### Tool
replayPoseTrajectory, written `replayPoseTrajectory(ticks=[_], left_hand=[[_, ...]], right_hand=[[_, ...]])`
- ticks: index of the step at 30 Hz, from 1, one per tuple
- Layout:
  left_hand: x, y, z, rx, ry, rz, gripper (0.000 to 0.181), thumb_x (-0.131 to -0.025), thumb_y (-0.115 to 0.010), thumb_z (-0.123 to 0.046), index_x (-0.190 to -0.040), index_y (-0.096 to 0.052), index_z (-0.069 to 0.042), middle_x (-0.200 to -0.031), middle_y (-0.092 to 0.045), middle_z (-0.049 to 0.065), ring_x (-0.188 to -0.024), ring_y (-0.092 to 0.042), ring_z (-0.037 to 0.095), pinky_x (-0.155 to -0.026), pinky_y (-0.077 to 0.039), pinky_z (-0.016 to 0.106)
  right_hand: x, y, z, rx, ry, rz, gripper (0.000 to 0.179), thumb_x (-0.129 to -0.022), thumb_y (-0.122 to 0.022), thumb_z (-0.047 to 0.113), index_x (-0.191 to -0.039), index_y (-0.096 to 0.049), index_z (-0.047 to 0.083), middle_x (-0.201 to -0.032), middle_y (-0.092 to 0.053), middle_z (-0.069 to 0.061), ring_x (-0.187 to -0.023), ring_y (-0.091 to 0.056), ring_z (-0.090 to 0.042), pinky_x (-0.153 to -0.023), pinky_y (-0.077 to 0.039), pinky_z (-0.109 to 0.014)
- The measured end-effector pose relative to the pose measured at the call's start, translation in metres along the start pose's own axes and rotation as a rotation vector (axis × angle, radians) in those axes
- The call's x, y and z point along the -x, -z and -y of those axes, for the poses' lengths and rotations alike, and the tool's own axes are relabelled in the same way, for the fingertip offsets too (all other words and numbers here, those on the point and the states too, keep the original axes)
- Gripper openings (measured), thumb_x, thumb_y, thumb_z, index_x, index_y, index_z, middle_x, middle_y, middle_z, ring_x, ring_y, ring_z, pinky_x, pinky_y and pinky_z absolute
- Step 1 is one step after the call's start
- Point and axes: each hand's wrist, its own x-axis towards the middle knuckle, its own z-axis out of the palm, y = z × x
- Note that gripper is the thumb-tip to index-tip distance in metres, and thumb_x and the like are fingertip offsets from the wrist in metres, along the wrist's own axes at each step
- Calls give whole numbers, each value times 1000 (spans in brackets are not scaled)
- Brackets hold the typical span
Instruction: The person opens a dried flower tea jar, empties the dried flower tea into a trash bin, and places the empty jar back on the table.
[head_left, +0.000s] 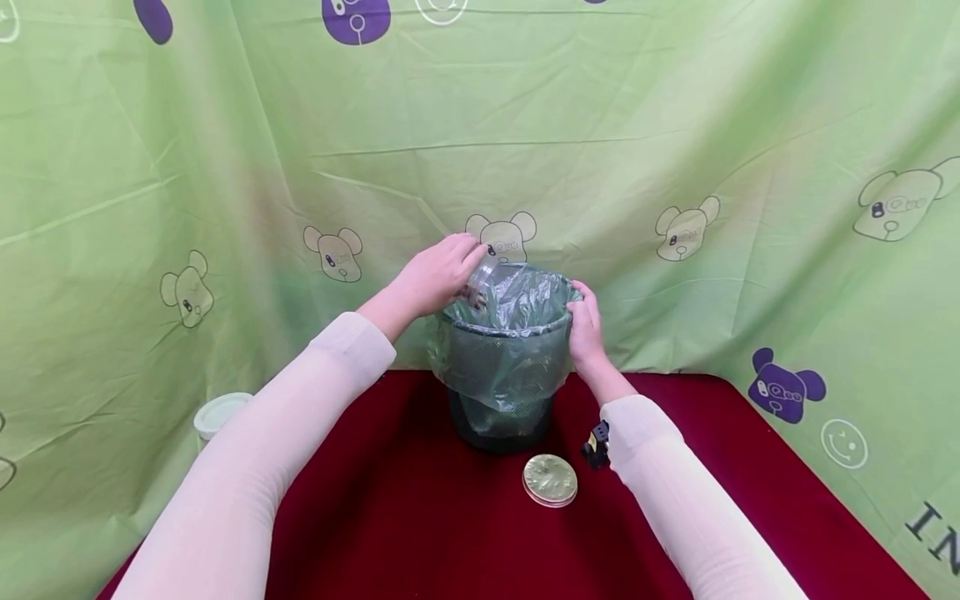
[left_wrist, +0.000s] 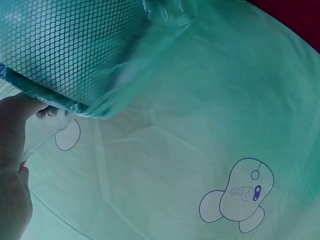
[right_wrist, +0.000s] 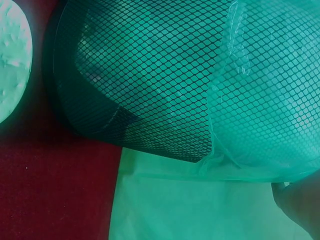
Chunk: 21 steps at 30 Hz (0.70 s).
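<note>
A black mesh wastebasket (head_left: 501, 433) stands on the table, lined with a translucent green bag (head_left: 502, 367) folded down over its rim. My left hand (head_left: 438, 273) holds a clear plastic container (head_left: 486, 272) tilted at the left of the bag's mouth. Small dark brown bits (left_wrist: 49, 111) show by its edge in the left wrist view; my fingers hide much of it. My right hand (head_left: 586, 327) grips the basket's rim and bag on the right side, thumb inside the mouth. In the right wrist view, the mesh wall (right_wrist: 145, 75) fills most of the picture.
A round gold lid (head_left: 551, 479) lies in front of the basket on the dark red tablecloth (head_left: 420, 525). A white-lidded container (head_left: 222, 412) stands at the left, partly behind my left sleeve. Green printed cloth (head_left: 420, 150) hangs close behind the basket.
</note>
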Motion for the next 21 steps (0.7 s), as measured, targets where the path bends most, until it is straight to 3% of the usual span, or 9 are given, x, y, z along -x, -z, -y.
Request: replayPoseTrajectory(ticks=[10, 17, 21], left_hand=[[-1, -1, -1, -22, -13, 14, 52, -75, -53, 17, -127, -49, 15, -115, -53, 27, -112, -50, 39, -108, -34, 41], [-2, -2, -1, -51, -36, 31, 49, -79, -53, 15, -128, -49, 15, -114, -53, 27, -111, -51, 39, -107, -35, 41], [-3, -2, -2, -48, -34, 42, 50, -80, -58, 13, -129, -48, 15, -115, -53, 27, -112, -50, 39, -107, -35, 41]], right_hand=[[-19, 4, -28, -35, -11, -4, 54, -92, -31, 7, -146, -32, -1, -149, -34, -19, -130, -35, -31, -106, -28, -36], [-9, 2, -13, -16, 8, -1, 54, -91, -31, 5, -144, -31, -7, -148, -32, -24, -131, -33, -35, -107, -26, -38], [-18, 3, -29, -28, 17, -12, 54, -91, -32, 7, -145, -33, -3, -148, -34, -20, -130, -34, -32, -107, -26, -37]])
